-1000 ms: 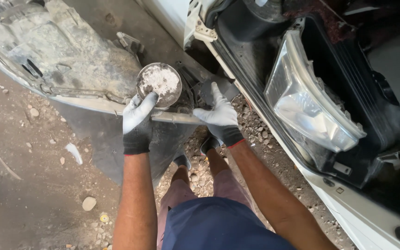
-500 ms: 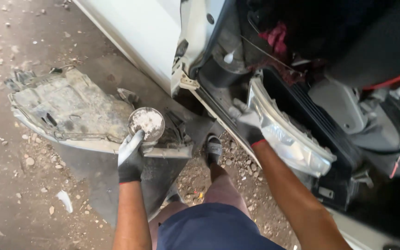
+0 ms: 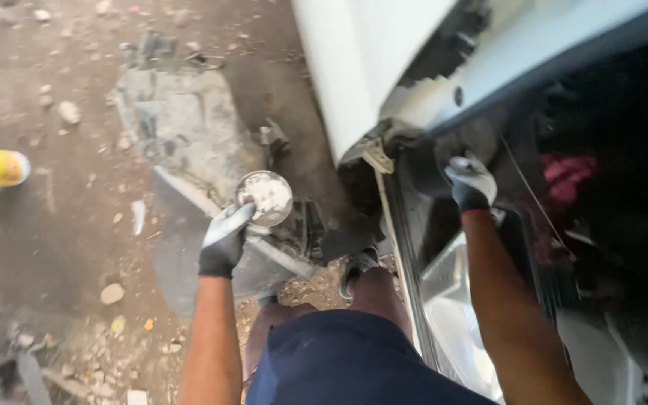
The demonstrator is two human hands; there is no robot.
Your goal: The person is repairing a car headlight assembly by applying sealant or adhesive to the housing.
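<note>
Your left hand (image 3: 224, 241), gloved, closed on near edge of detached bumper panel (image 3: 181, 127); panel's long axis runs away from you, up-left, dirty inner face up. Round fog lamp (image 3: 265, 197) touches your fingertips, just right of them. Your right hand (image 3: 470, 182), gloved, reaches into dark gap under white car body (image 3: 369, 45); grip unclear. Headlight (image 3: 451, 315) below your right forearm. Your shoe (image 3: 355, 268) between both hands.
</note>
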